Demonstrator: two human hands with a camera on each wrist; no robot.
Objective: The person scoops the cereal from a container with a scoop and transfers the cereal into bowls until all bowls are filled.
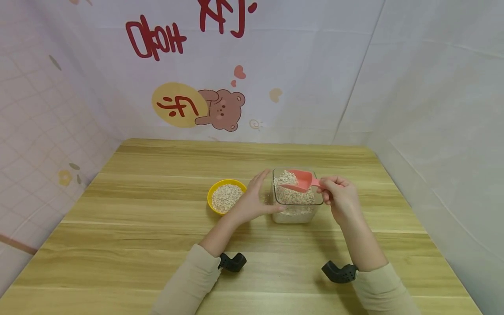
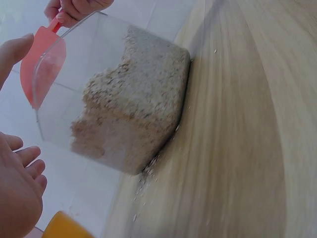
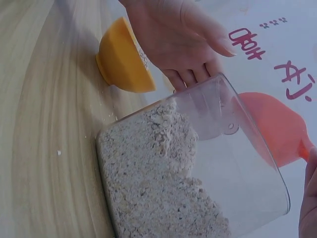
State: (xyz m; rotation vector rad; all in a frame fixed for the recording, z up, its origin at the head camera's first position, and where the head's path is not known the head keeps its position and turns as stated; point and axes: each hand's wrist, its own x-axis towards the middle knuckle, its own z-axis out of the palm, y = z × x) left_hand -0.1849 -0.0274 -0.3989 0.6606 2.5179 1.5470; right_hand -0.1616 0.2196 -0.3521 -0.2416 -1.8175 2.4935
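A pink scoop (image 1: 304, 179) heaped with oat flakes (image 1: 286, 177) is held level over the mouth of a clear square container (image 1: 296, 214). My right hand (image 1: 339, 192) grips its handle from the right. More oats (image 3: 148, 178) fill much of the container, their surface uneven and sloping. At the container's left side, my left hand (image 1: 253, 201) is spread, thumb toward the near wall and fingers toward the far side. Left of that hand stands a yellow bowl (image 1: 211, 208), also filled with oats and partly covered by the wrist in the head view.
Loose flakes (image 2: 143, 183) lie on the wooden table (image 1: 157, 236) beside the container's base. Behind the table hangs a white printed cloth (image 1: 299, 87), with further cloth walls at left and right. Each wrist carries a black camera mount (image 1: 233, 262).
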